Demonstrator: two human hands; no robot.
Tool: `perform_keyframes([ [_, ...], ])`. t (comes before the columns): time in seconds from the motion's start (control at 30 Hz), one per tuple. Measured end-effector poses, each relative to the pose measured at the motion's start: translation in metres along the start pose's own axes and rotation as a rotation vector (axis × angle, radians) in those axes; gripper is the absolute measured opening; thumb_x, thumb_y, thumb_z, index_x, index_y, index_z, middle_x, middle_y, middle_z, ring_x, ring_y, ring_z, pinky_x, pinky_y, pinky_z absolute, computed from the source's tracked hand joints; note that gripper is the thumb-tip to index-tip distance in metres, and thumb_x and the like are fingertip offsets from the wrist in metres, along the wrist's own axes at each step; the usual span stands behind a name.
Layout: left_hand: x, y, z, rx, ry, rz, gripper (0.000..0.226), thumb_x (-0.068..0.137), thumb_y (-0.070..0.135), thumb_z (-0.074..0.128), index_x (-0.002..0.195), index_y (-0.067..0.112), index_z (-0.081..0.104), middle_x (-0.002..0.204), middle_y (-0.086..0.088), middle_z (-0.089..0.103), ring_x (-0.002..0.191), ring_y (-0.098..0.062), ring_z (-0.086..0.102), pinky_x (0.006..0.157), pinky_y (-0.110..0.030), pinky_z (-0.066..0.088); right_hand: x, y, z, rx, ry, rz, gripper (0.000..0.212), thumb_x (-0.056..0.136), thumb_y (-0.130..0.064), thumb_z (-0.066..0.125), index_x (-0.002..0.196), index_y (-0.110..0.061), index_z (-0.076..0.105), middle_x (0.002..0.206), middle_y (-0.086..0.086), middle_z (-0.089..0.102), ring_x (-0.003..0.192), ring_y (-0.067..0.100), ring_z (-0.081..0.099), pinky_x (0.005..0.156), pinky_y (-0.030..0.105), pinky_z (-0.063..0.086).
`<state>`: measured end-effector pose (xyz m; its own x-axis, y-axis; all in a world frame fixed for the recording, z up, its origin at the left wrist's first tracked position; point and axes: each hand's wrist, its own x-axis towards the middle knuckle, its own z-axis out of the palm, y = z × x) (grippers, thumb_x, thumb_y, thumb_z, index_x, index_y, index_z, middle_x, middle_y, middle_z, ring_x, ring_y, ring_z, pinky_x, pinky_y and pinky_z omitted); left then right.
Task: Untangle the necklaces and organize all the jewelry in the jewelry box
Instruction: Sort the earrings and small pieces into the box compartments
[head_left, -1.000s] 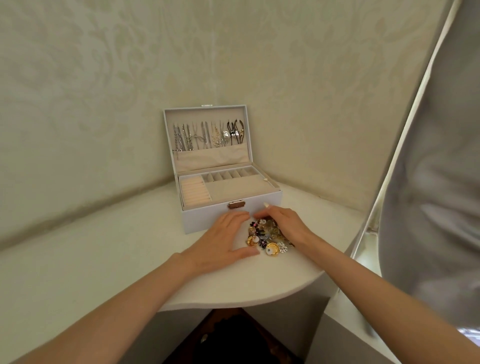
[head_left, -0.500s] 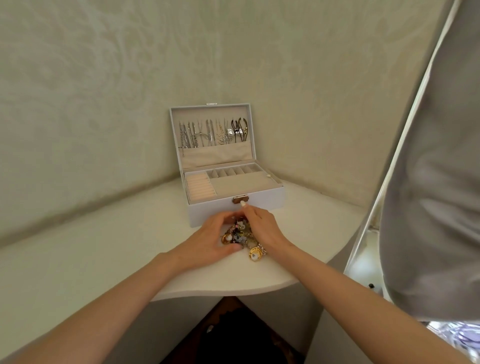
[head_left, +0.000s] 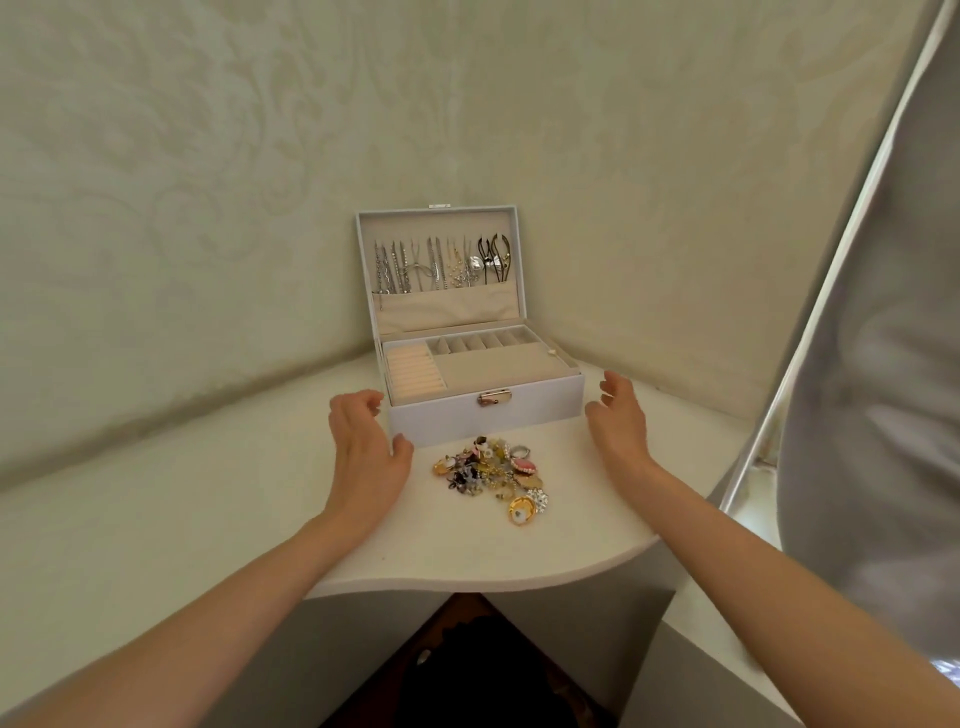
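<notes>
1. The left hand (head_left: 363, 447) is hovering with its fingers (head_left: 366, 401) loosely curled and spread, holding nothing. Its thumb is pointing toward the lower front-left corner of the jewelry box (head_left: 540, 404). Whether the fingers are touching the box wall cannot be told.
2. The right hand (head_left: 618, 426) is hovering with relaxed, slightly bent fingers (head_left: 609, 385), also holding nothing. They are sitting just beside the box's front-right corner, apart from it.
3. Between the two hands, just nearer the person than the fingertips, a pile of mixed jewelry (head_left: 488, 470) is lying on the bench (head_left: 234, 493), close to the box front. A gold round piece (head_left: 520, 512) is lying at its near edge and a pink piece (head_left: 521, 464) toward the right-hand side.
4. Between the fingertips, the white box is standing open with its lid upright, and a metal clasp (head_left: 493, 398) is showing on its front wall.
5. Beyond the left fingers, ring rolls (head_left: 414, 375) are filling the box's left compartment. A row of small compartments (head_left: 483, 341) is running along the back.
6. Farther off, necklaces (head_left: 441, 262) are hanging in a row inside the lid above a fabric pocket (head_left: 447, 312).
7. A patterned wall (head_left: 208, 156) is rising behind, and grey cloth (head_left: 883, 364) is hanging beyond the right hand.
</notes>
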<state>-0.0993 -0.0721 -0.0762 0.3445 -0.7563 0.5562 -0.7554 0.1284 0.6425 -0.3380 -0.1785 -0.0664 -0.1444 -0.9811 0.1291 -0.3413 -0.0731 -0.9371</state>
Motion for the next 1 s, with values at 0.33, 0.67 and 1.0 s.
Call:
perform_keyframes([
  [0.33,0.005,0.001,-0.006,-0.008,-0.228,-0.201,0.059,0.085,0.005,0.057,0.138,0.008,0.03,0.133,-0.012,0.047,0.12,-0.026,0.047,0.084,-0.023,0.035,-0.014,-0.004,-0.004,-0.06,-0.2,-0.052,0.036,0.074,-0.009,0.054,0.11,-0.015,0.053,0.111,0.0,0.062,0.102,0.021,0.057,0.074,0.029,0.038],
  [0.67,-0.011,0.006,-0.015,0.036,-0.207,-0.196,0.05,0.084,0.002,0.053,0.13,0.004,0.033,0.123,-0.013,0.051,0.099,-0.024,0.052,0.064,-0.024,0.034,-0.032,-0.004,-0.012,-0.082,-0.115,-0.079,0.021,0.082,-0.005,0.054,0.101,-0.015,0.051,0.099,-0.003,0.059,0.088,0.019,0.053,0.062,0.026,0.035],
  [1.0,-0.015,0.006,-0.02,-0.028,-0.046,-0.203,0.044,0.087,-0.006,0.043,0.128,0.005,0.033,0.115,-0.013,0.058,0.085,-0.02,0.052,0.072,-0.026,0.035,-0.039,-0.002,-0.013,-0.061,-0.005,-0.089,0.031,0.083,-0.007,0.055,0.111,-0.017,0.052,0.102,-0.001,0.062,0.09,0.02,0.055,0.068,0.029,0.04],
])
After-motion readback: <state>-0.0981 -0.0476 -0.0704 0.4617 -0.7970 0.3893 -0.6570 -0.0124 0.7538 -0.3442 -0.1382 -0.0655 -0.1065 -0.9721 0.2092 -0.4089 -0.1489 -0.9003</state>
